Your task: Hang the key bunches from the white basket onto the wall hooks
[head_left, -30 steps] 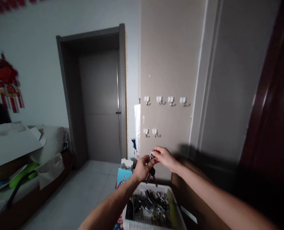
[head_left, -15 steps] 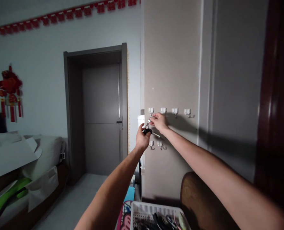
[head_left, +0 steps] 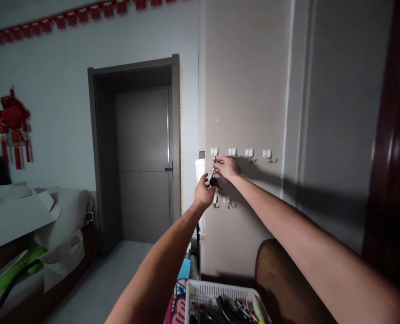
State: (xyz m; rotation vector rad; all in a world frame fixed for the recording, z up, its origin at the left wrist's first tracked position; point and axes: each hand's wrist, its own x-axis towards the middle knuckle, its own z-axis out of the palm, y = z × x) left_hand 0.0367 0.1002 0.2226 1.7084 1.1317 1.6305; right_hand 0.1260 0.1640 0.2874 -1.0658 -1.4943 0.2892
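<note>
A smooth beige panel [head_left: 247,99] meets a pale, matte wall [head_left: 65,108] on which hangs a red ornament [head_left: 12,114] with tassels; between them stands a flat grey door [head_left: 142,135] with a slim bright strip and a dark lever handle. Six white plastic hooks with curved metal prongs are fixed to the panel, four above and two below. At the leftmost upper hook [head_left: 215,153] hangs a key bunch [head_left: 213,182]: shiny metal links above, a rounded black key head below. The right hand [head_left: 229,167] pinches its metal upper part between thumb and fingertips, just under the hook; whether the ring is on the prong cannot be told. The left hand [head_left: 205,194] is loosely cupped beside the black head, fingers apart, any contact unclear. Below, a white perforated plastic basket [head_left: 227,290] holds jumbled dark and glossy items, near a rounded, brown wood-grained board [head_left: 274,270].
</note>
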